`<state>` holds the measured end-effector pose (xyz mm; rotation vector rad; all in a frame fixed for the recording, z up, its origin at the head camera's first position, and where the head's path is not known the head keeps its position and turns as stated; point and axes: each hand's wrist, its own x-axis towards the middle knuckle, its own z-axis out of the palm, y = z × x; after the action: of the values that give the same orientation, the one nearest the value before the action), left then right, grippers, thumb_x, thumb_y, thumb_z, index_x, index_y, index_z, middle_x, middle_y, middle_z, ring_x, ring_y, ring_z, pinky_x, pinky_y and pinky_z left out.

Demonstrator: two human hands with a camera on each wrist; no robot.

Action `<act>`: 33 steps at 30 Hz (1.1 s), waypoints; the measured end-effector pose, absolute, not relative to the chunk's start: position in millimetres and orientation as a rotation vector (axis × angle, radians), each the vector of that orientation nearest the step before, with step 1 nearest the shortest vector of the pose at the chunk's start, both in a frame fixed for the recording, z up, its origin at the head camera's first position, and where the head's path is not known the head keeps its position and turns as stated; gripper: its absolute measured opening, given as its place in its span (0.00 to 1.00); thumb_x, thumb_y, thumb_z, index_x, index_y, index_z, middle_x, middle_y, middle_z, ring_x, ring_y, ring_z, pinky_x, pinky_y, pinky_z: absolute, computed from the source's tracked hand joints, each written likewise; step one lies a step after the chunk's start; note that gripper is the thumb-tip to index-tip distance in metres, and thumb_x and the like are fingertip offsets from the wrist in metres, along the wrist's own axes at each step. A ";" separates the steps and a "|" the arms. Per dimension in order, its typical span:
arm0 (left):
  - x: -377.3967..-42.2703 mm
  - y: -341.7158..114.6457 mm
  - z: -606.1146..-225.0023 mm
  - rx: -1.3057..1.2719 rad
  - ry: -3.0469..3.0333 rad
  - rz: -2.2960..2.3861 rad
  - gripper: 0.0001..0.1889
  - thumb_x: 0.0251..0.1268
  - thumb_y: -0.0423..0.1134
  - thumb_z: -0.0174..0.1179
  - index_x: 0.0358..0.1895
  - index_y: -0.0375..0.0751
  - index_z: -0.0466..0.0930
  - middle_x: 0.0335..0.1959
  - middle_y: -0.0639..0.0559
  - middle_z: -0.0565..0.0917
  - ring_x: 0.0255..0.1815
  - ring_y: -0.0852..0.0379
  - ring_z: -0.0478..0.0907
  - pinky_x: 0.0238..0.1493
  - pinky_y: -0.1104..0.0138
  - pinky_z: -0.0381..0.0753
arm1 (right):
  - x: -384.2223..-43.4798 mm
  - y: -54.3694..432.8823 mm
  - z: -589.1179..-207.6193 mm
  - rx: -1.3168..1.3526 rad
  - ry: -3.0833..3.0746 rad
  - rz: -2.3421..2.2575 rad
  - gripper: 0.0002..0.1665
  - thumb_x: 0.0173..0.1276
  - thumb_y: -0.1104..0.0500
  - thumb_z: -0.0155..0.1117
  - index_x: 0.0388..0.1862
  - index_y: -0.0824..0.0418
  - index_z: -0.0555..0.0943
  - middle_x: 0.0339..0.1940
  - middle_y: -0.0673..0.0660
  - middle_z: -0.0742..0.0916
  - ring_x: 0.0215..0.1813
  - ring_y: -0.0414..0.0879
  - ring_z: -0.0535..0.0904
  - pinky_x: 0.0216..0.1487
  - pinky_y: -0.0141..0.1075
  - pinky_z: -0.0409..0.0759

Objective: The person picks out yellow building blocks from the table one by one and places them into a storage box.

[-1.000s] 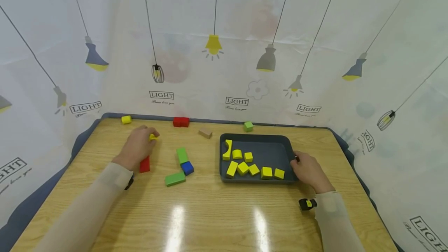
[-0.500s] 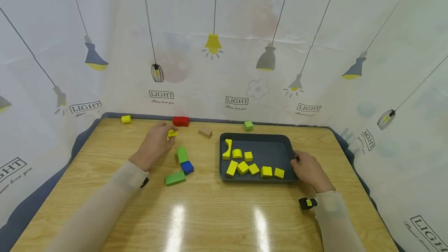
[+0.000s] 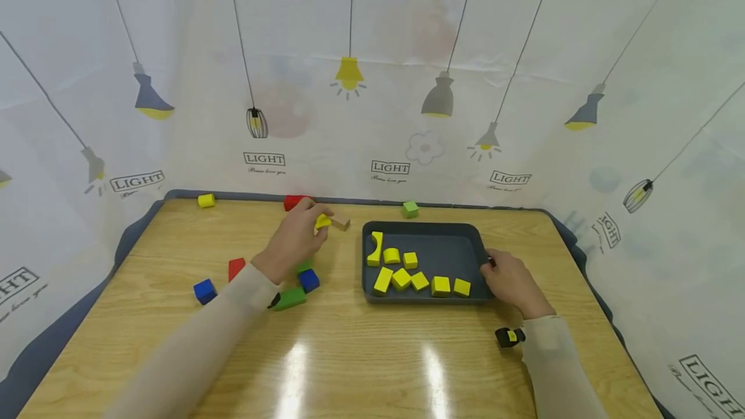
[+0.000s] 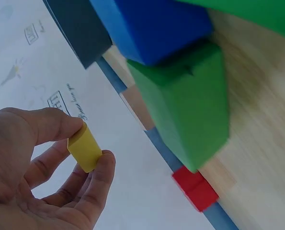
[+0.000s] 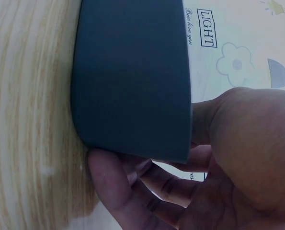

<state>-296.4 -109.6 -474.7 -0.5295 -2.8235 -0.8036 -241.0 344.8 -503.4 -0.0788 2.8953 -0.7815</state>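
Observation:
My left hand point(image 3: 295, 238) pinches a small yellow block point(image 4: 86, 148) between thumb and fingertips. In the head view it is above the table, left of the tray and close to a plain wooden block point(image 3: 342, 224). The dark grey tray point(image 3: 454, 244) sits right of centre, with several yellow blocks point(image 3: 401, 279) along its left and front sides. At its right end, my right hand point(image 3: 515, 282) grips the tray, thumb over the rim. In the right wrist view, fingers curl against the tray's outer wall point(image 5: 132, 81).
Under the left forearm lie a green block point(image 3: 290, 299) and a blue one point(image 3: 310, 280). Further left are a red block point(image 3: 235, 268) and another blue block point(image 3: 204, 291). Along the back edge stand a yellow cylinder point(image 3: 206, 200), red blocks point(image 3: 295, 202) and a light green cube point(image 3: 410, 209).
My left hand has carried the yellow block rightward, from near the left red block to beside the wooden one. A blue block at left has come into sight. The right hand stays on the tray.

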 end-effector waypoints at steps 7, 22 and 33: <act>-298.0 -81.0 -473.8 -0.587 -2.828 -0.784 0.18 0.81 0.31 0.74 0.68 0.37 0.89 0.61 0.38 0.85 0.52 0.45 0.86 0.60 0.54 0.95 | -242.0 345.4 -503.4 -0.076 2.886 -0.782 0.35 0.90 0.61 0.51 0.86 0.82 0.68 0.72 0.82 0.86 0.42 0.54 0.84 0.46 0.47 0.83; -306.6 -21.1 -475.5 -0.734 -2.904 -0.728 0.17 0.82 0.31 0.72 0.69 0.41 0.90 0.64 0.42 0.86 0.52 0.49 0.84 0.60 0.58 0.93 | -242.4 344.9 -504.0 -0.080 2.889 -0.784 0.34 0.90 0.62 0.52 0.85 0.82 0.69 0.73 0.82 0.86 0.50 0.58 0.87 0.51 0.51 0.87; -308.9 17.2 -478.5 -0.828 -2.969 -0.744 0.17 0.85 0.32 0.71 0.70 0.43 0.90 0.65 0.44 0.86 0.52 0.52 0.84 0.58 0.63 0.94 | -240.3 344.4 -501.7 -0.074 2.882 -0.802 0.34 0.90 0.62 0.52 0.85 0.83 0.69 0.72 0.82 0.86 0.46 0.56 0.86 0.48 0.49 0.85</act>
<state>-308.9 17.2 -478.5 -0.8276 -2.9691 -0.7438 -240.3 344.4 -501.7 -0.0740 2.8819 -0.8024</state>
